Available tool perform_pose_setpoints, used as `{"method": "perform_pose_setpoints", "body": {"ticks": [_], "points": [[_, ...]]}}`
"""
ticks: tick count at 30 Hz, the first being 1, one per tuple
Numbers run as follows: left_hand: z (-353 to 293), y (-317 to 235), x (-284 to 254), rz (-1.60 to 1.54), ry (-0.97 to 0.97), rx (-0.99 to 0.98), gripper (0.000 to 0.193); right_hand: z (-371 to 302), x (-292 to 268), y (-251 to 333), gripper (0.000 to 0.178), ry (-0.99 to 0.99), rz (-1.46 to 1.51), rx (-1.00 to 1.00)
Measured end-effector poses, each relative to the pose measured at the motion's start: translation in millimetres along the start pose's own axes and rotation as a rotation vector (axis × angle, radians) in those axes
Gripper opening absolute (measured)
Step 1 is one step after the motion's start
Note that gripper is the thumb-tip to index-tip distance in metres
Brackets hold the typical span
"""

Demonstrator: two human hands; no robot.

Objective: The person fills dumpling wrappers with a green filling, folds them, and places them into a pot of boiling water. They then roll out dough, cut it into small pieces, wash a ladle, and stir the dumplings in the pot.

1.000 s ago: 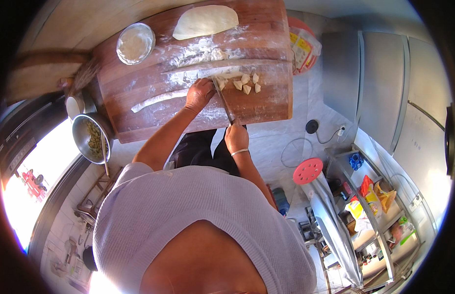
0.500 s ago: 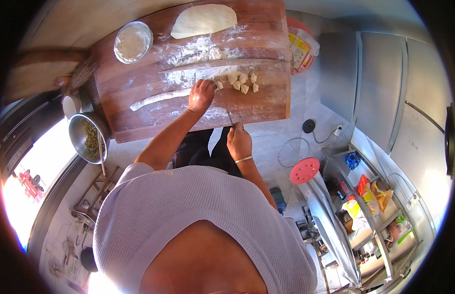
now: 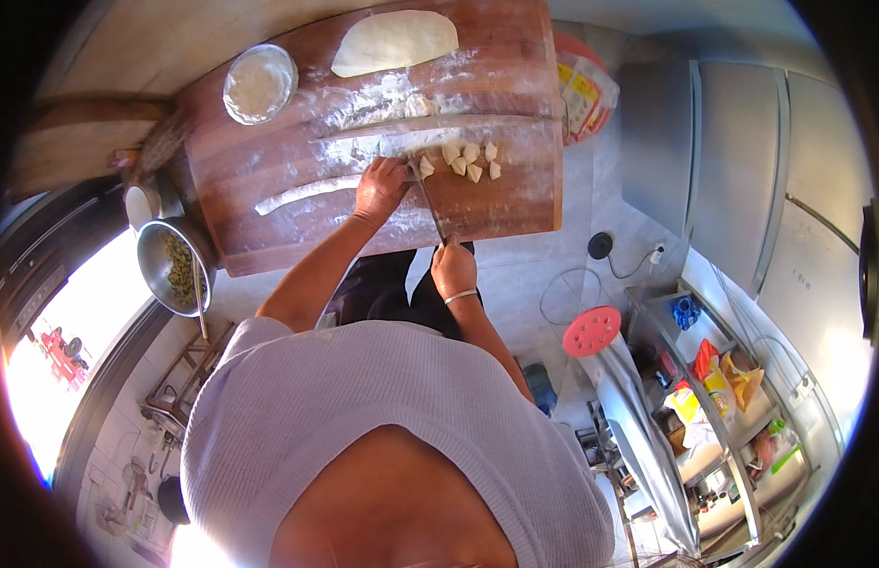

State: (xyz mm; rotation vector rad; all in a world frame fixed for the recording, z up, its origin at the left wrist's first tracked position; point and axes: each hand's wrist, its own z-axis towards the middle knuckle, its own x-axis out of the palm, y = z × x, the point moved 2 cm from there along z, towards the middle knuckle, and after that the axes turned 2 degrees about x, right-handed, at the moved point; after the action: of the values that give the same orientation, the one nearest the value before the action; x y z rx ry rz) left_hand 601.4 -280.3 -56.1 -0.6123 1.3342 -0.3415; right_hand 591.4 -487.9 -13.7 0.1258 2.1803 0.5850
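Note:
A floured dough rope lies across the wooden board, and my left hand is closed over its right end. In my right hand, near the board's front edge, is the handle of a knife. Its blade points away from me, with the tip beside my left fingertips. One cut dough piece sits just right of the blade. Several more small dough pieces are scattered farther right. My left hand hides the rope's end where the blade meets it.
On the board are a dough slab at the far side, a bowl of flour and loose flour. A metal bowl of chopped filling stands at left. To the right are a shelf rack and a red stool.
My left hand has shifted slightly left along the rope. The knife has moved left with it, and a cut piece now lies apart, right of the blade.

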Motion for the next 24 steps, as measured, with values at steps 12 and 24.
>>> {"method": "perform_pose_setpoints", "body": {"ticks": [12, 24], "points": [[0.4, 29.1, -14.2, -0.275, -0.058, -0.324, 0.02, -10.6, -33.2, 24.7, 0.017, 0.016, 0.058, -0.132], [5.0, 20.4, -20.8, -0.06, 0.0, -0.144, 0.022, 24.0, -13.5, 31.1, 0.023, 0.063, -0.2, -0.121]]}}
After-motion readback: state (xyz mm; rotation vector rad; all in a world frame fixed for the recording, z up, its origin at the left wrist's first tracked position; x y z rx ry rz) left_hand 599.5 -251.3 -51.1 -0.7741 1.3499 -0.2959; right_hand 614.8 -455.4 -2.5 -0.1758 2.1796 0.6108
